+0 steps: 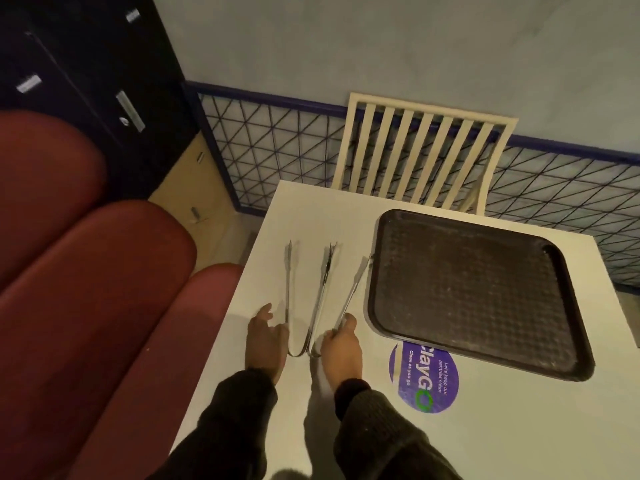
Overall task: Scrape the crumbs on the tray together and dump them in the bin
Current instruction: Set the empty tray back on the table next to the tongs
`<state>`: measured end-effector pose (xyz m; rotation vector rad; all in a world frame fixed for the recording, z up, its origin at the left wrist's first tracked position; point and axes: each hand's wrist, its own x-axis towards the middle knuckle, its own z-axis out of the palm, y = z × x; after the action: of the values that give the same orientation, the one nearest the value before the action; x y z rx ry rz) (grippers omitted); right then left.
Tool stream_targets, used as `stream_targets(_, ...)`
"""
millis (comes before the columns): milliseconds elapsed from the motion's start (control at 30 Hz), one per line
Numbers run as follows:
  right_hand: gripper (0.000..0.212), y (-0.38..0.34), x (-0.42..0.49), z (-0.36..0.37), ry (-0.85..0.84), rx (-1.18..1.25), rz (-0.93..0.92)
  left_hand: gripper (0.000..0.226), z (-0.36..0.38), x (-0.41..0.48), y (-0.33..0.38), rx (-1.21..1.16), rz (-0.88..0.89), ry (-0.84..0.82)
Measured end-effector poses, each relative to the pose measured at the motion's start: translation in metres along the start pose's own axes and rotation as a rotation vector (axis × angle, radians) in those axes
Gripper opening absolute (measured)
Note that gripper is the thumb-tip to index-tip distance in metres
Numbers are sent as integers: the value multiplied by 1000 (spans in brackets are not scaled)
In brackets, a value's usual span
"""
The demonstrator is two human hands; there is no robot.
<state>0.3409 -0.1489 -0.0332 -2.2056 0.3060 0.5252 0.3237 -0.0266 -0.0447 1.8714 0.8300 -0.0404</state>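
The dark tray (pixel 478 292) lies flat on the white desk (pixel 485 427), on the far right part. Its long side runs from the near left to the far right, a bit turned against the desk's edge. The tray looks dusty with small pale specks on its bumpy floor; nothing bigger lies in it. Its near edge covers part of a round purple sticker (pixel 424 379).

Just left of the tray lie two metal tongs. The left tongs (pixel 288 296) and the right tongs (pixel 332 296) both point away from the person, with their bent ends close to the hands. The far tip of the right tongs comes right up to the tray's left edge.

The left hand (pixel 265 341) rests on the desk with fingers loosely curled beside the left tongs. The right hand (pixel 341 348) pinches one arm of the right tongs.

Behind the desk stands a pale chair (pixel 426 150). A red sofa (pixel 86 271) is on the left.
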Motion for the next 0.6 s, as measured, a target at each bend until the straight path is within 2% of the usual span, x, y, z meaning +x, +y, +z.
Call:
stream_targets(33,22,6,3,1,-6,-38,-27,49,0,0,0,-1,-19,-19)
stream_targets(100,28,5,0,-4,-12,-107,-65,48,1,2,0,-20,-68,-58)
stream_targets(200,25,9,-3,-14,-49,-35,-85,48,6,5,-1,27,-51,-83)
stream_targets(233,28,12,-3,-18,-34,24,-78,47,8,6,0,56,-30,-81)
stream_targets(367,47,31,-6,-57,-2,-18,-125,47,16,13,2,197,57,-72)
stream_targets(467,52,55,4,-101,64,-37,-128,44,26,16,3,298,135,-51)
stream_targets(600,52,84,31,-166,213,-77,-117,41,40,17,9,321,129,-49)
